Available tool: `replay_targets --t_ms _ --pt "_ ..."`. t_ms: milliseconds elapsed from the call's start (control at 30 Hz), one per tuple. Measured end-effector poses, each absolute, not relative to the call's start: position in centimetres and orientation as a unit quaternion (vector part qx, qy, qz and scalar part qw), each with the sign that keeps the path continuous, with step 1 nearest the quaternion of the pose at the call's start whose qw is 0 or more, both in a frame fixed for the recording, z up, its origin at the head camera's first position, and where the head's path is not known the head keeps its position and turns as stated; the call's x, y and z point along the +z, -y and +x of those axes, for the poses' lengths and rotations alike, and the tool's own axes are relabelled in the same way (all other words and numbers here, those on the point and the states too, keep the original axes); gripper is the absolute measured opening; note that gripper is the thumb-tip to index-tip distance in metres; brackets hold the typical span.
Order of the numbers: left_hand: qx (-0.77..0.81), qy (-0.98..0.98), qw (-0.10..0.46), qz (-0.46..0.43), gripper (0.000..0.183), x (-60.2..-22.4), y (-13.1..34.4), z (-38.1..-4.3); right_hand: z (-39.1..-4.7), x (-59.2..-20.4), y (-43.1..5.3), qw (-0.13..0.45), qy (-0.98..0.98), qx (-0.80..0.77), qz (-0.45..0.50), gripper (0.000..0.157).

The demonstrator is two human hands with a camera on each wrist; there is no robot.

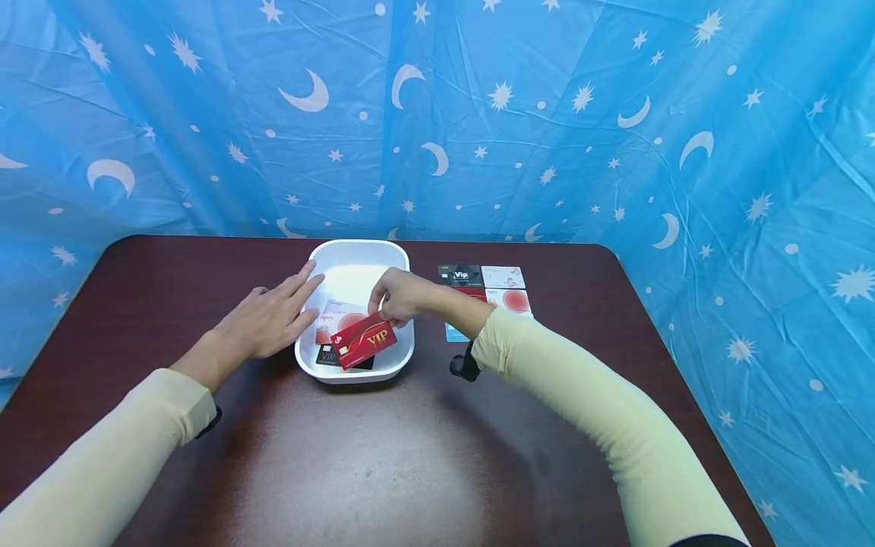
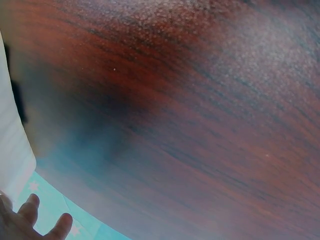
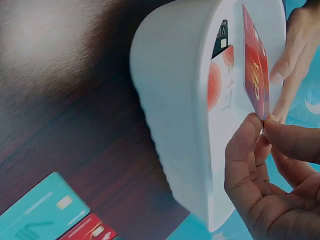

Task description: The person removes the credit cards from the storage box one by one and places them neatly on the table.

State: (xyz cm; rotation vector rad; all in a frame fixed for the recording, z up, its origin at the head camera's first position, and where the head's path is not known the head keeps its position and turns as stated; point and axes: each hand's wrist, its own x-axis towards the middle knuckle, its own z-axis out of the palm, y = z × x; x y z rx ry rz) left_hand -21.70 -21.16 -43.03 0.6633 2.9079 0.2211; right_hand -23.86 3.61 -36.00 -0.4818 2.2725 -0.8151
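Between thumb and fingertips, my right hand (image 1: 403, 295) pinches one end of a red VIP card (image 1: 365, 340) above the white tray (image 1: 355, 253). The right wrist view has this red card (image 3: 256, 70) tilted on edge, held by its corner in the right hand (image 3: 270, 175). Inside the tray lie a black VIP card (image 1: 328, 355) and a white card with pink circles (image 1: 326, 323), both partly covered by the red one. My left hand (image 1: 276, 315) rests at the tray's left rim with its fingers spread. In the left wrist view only some fingers (image 2: 60, 227) show.
Right of the tray, cards lie in rows on the dark wooden table (image 1: 383, 471): a black Vip card (image 1: 460, 275), a white card (image 1: 503, 276), a card with a red circle (image 1: 509, 301), a blue card (image 1: 454, 334). My right forearm partly hides them. A blue curtain (image 1: 437, 114) hangs behind.
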Motion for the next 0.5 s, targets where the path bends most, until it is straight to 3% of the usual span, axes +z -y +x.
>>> replay_targets --t_ms 500 --pt "0.077 -0.968 0.079 0.224 0.070 -42.8 21.1 -21.6 -24.0 -34.8 -8.8 0.308 -0.865 -0.338 -0.207 0.009"
